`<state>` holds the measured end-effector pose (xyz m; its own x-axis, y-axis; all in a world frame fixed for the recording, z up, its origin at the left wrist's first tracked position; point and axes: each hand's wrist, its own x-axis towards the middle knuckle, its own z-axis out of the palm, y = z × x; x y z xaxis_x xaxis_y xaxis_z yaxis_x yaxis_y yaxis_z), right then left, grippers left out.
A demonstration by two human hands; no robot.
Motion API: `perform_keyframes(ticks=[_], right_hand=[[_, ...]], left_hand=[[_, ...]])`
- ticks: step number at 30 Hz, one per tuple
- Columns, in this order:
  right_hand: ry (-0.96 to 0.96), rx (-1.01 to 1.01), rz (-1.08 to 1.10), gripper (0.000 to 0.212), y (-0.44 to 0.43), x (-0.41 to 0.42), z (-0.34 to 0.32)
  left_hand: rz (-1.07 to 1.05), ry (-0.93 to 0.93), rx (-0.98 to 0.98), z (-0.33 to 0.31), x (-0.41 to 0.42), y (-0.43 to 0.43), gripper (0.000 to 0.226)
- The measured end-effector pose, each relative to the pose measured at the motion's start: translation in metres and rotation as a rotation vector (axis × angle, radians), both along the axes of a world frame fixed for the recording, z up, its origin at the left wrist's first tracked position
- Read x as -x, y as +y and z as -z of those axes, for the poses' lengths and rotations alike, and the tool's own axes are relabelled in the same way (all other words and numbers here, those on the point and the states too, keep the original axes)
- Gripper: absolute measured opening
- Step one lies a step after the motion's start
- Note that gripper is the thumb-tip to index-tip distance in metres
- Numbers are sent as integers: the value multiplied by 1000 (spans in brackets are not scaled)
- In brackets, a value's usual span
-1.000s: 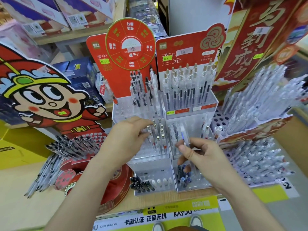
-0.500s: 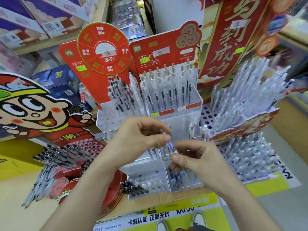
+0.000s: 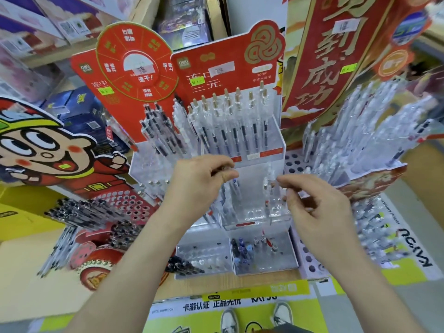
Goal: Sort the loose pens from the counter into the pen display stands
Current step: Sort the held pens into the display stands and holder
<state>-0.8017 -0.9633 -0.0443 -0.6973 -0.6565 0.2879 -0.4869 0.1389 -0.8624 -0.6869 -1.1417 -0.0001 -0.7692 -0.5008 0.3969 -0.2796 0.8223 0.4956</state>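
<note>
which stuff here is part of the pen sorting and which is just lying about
In the job: left hand, the clear pen it pinches, right hand, clear tiered stand.
Just lying about: cartoon cutout, red wheel sign, blue boxes.

On my feed the left hand (image 3: pixel 199 186) and right hand (image 3: pixel 319 212) are bare, and so are both forearms (image 3: pixel 134 272) right to the frame's edge. Down at the bottom I see pale grey-and-white lace-up sneakers (image 3: pixel 229 320).
</note>
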Motion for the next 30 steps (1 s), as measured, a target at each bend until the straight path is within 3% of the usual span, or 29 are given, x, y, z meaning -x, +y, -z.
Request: perform_keyframes(ticks=[5, 8, 12, 18, 25, 30], right_hand=[[224, -25, -25, 26, -2, 3, 8], [226, -72, -87, 30, -4, 5, 10], [229, -165, -190, 37, -8, 7, 14], [293, -193, -229, 40, -10, 8, 20], [323, -71, -100, 37, -14, 2, 7], [383, 32, -19, 30, -23, -14, -12]], left_hand=[[2, -93, 52, 20, 6, 0, 14], [22, -202, 70, 26, 9, -1, 17], [75, -334, 191, 30, 10, -1, 38], [-107, -303, 206, 23, 17, 12, 8], [-110, -344, 215, 19, 18, 11, 15], [-90, -95, 93, 11, -8, 14, 14]])
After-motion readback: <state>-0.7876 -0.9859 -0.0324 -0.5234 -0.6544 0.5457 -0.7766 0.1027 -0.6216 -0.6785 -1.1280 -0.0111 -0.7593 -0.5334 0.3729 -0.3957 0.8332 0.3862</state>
